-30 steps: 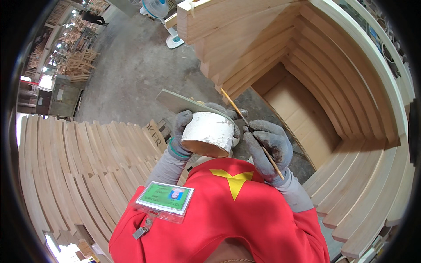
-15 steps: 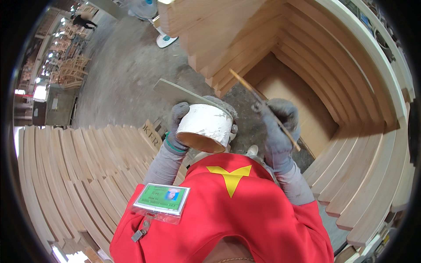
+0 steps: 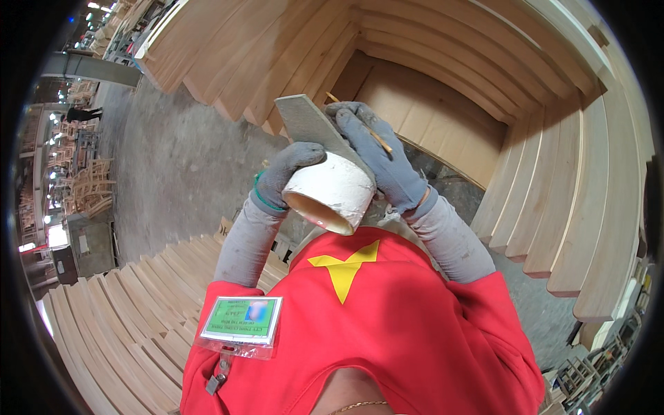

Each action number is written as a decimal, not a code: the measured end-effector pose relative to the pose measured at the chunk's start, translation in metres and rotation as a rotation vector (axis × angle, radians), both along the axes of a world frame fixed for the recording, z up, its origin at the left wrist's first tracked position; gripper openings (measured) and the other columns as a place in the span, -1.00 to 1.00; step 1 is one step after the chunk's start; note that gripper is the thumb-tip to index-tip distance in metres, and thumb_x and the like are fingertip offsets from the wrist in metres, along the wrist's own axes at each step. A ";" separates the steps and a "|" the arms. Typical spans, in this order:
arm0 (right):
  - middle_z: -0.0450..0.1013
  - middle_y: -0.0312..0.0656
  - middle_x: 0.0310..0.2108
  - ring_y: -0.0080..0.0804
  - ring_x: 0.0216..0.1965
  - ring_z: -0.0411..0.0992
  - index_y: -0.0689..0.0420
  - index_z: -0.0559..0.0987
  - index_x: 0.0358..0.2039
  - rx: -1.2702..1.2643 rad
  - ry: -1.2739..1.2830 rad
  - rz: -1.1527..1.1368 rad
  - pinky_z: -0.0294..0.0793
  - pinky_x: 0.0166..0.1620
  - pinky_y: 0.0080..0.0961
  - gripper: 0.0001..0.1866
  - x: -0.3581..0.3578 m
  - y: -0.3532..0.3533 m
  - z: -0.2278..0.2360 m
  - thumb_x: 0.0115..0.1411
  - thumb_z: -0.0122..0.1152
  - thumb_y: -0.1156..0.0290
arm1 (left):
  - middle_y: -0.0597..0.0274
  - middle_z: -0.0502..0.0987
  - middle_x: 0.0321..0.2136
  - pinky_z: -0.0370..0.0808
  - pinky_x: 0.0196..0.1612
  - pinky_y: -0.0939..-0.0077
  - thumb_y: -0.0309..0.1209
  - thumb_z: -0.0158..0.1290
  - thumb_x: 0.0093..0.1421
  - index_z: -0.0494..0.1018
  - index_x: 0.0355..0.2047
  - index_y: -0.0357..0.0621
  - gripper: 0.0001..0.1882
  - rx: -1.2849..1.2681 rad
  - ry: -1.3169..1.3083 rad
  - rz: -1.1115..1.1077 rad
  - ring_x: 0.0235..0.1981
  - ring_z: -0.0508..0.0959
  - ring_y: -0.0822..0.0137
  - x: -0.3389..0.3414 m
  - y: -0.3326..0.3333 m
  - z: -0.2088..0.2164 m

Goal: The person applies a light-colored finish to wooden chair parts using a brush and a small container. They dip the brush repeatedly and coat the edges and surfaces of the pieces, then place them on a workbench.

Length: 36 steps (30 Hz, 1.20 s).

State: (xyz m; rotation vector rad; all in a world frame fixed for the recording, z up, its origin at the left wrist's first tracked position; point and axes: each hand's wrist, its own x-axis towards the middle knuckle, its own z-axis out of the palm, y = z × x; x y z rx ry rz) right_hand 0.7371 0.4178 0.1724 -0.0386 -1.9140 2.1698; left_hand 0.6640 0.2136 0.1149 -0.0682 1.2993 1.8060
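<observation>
My left hand (image 3: 287, 174), in a grey glove, is closed around a short round tub (image 3: 330, 190) coated in white, its open mouth tipped toward me. Against the tub's far side stands a flat grey strip of board (image 3: 304, 121), slanting up and to the left; the left thumb lies near where the two meet. My gloved right hand (image 3: 391, 162) has come up to the board's right side, with a thin wooden stick (image 3: 380, 141) held across its fingers. The stick's far end shows just beyond the fingers. Where the right fingertips touch is partly hidden.
Stacked pale wooden boards (image 3: 553, 187) rise on the right and curve round at the top. More boards (image 3: 131, 311) lie at the lower left. Grey concrete floor (image 3: 180, 159) spreads between them. A distant person (image 3: 84, 114) is at the far left.
My right hand has moved left and up from beside the tub to the grey board, bringing the stick along. The view has turned, and the tub tilts more.
</observation>
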 end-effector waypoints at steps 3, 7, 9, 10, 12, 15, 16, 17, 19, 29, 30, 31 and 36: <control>0.43 -0.31 -0.36 -0.56 -0.30 0.39 0.20 0.46 -0.13 -0.314 -0.001 -0.008 0.40 -0.18 -0.59 -0.73 0.006 -0.003 -0.011 0.30 -0.09 0.31 | 0.00 0.35 0.02 0.29 0.11 0.19 -0.13 -0.19 0.16 0.25 0.06 -0.21 -0.46 0.046 -0.019 -0.097 0.03 0.38 0.09 0.000 0.010 -0.005; 0.41 -0.29 -0.33 -0.60 -0.31 0.38 0.20 0.44 -0.08 -0.467 -0.084 -0.034 0.39 -0.17 -0.63 -0.72 0.011 -0.002 0.002 0.32 -0.12 0.33 | 0.01 0.32 0.08 0.26 0.15 0.12 0.05 -0.29 0.20 0.16 0.16 -0.18 -0.34 0.263 0.023 -0.201 0.08 0.34 0.06 -0.006 0.015 0.003; 0.40 -0.21 -0.19 -0.52 -0.15 0.38 0.21 0.39 -0.01 -0.394 -0.106 -0.011 0.37 -0.06 -0.56 -0.69 0.022 0.000 0.008 0.32 -0.13 0.35 | -0.02 0.33 0.06 0.29 0.13 0.11 0.08 -0.31 0.21 0.15 0.15 -0.21 -0.31 0.519 -0.319 -0.074 0.05 0.36 0.05 -0.003 0.026 0.029; 0.38 -0.19 -0.11 -0.44 -0.07 0.35 0.21 0.37 0.01 -0.156 -0.022 -0.046 0.35 -0.01 -0.50 -0.68 0.025 -0.001 0.007 0.32 -0.14 0.36 | -0.04 0.35 0.04 0.31 0.11 0.09 0.11 -0.32 0.20 0.15 0.15 -0.23 -0.28 0.649 -0.469 0.005 0.03 0.38 0.02 0.000 0.027 0.034; 0.36 -0.15 -0.04 -0.35 0.01 0.33 0.21 0.35 0.05 0.341 0.122 -0.176 0.35 0.04 -0.44 -0.67 0.018 0.003 0.007 0.29 -0.11 0.44 | -0.11 0.40 -0.03 0.39 0.01 -0.01 0.19 -0.33 0.16 0.16 0.15 -0.25 -0.21 0.605 -0.367 0.181 -0.07 0.45 -0.08 0.001 0.025 0.047; 0.37 -0.07 -0.06 -0.32 -0.02 0.34 0.19 0.34 0.09 -0.815 0.200 -0.114 0.40 0.01 -0.41 -0.60 0.007 0.013 0.029 0.22 -0.03 0.59 | -0.16 0.41 -0.06 0.50 -0.25 0.00 0.22 -0.35 0.16 0.12 0.17 -0.25 -0.18 0.806 -0.141 0.005 -0.18 0.49 -0.12 0.005 0.018 0.079; 0.38 -0.04 -0.08 -0.33 -0.04 0.36 0.20 0.35 0.09 -0.685 0.212 -0.173 0.41 0.00 -0.41 -0.62 0.006 0.021 0.037 0.24 -0.04 0.56 | -0.19 0.40 -0.07 0.50 -0.31 0.01 0.22 -0.35 0.15 0.12 0.18 -0.23 -0.17 0.599 0.032 0.025 -0.21 0.50 -0.13 0.009 0.008 0.079; 0.39 -0.02 -0.09 -0.34 -0.07 0.37 0.21 0.35 0.08 -0.557 0.224 -0.241 0.43 -0.01 -0.41 -0.64 0.004 0.029 0.044 0.26 -0.05 0.52 | -0.23 0.40 -0.07 0.50 -0.38 0.02 0.23 -0.35 0.15 0.11 0.19 -0.21 -0.17 0.386 0.189 0.051 -0.23 0.51 -0.15 0.015 -0.002 0.078; 0.37 -0.03 -0.08 -0.36 -0.12 0.41 0.25 0.34 0.07 -0.506 0.326 -0.232 0.47 -0.06 -0.40 -0.65 -0.003 0.038 0.068 0.29 -0.12 0.43 | -0.26 0.34 -0.01 0.53 -0.24 0.03 0.13 -0.31 0.19 0.15 0.15 -0.25 -0.26 0.869 -0.192 0.080 -0.13 0.47 -0.19 0.027 -0.008 0.094; 0.43 0.02 -0.23 -0.33 -0.28 0.50 0.30 0.40 -0.18 -0.645 0.238 0.152 0.61 -0.21 -0.46 -0.83 -0.073 0.011 0.132 0.19 0.01 0.58 | -0.11 0.30 0.08 0.58 -0.32 0.17 0.04 -0.25 0.23 0.10 0.19 -0.08 -0.37 0.793 -0.094 0.416 -0.08 0.47 -0.06 0.046 -0.057 0.107; 0.43 0.01 -0.23 -0.33 -0.28 0.50 0.29 0.40 -0.18 -0.728 0.180 0.211 0.61 -0.21 -0.47 -0.82 -0.089 0.014 0.124 0.19 0.02 0.56 | -0.12 0.32 0.06 0.51 -0.21 0.09 0.05 -0.21 0.21 0.18 0.15 -0.09 -0.37 0.976 -0.181 0.380 -0.01 0.41 -0.14 0.044 -0.061 0.101; 0.44 0.01 -0.24 -0.33 -0.28 0.50 0.29 0.40 -0.18 -0.811 0.123 0.259 0.61 -0.21 -0.48 -0.82 -0.102 0.016 0.118 0.20 0.03 0.55 | -0.12 0.30 0.07 0.52 -0.21 0.13 0.07 -0.23 0.21 0.18 0.15 -0.09 -0.37 0.907 -0.119 0.407 -0.02 0.43 -0.11 0.044 -0.062 0.103; 0.46 0.00 -0.26 -0.34 -0.29 0.50 0.28 0.39 -0.17 -0.801 0.093 0.357 0.62 -0.24 -0.51 -0.81 -0.140 0.005 0.110 0.22 0.03 0.51 | -0.10 0.29 0.08 0.54 -0.28 0.26 0.10 -0.27 0.22 0.18 0.14 -0.11 -0.35 0.751 0.054 0.519 -0.05 0.45 -0.03 0.049 -0.074 0.101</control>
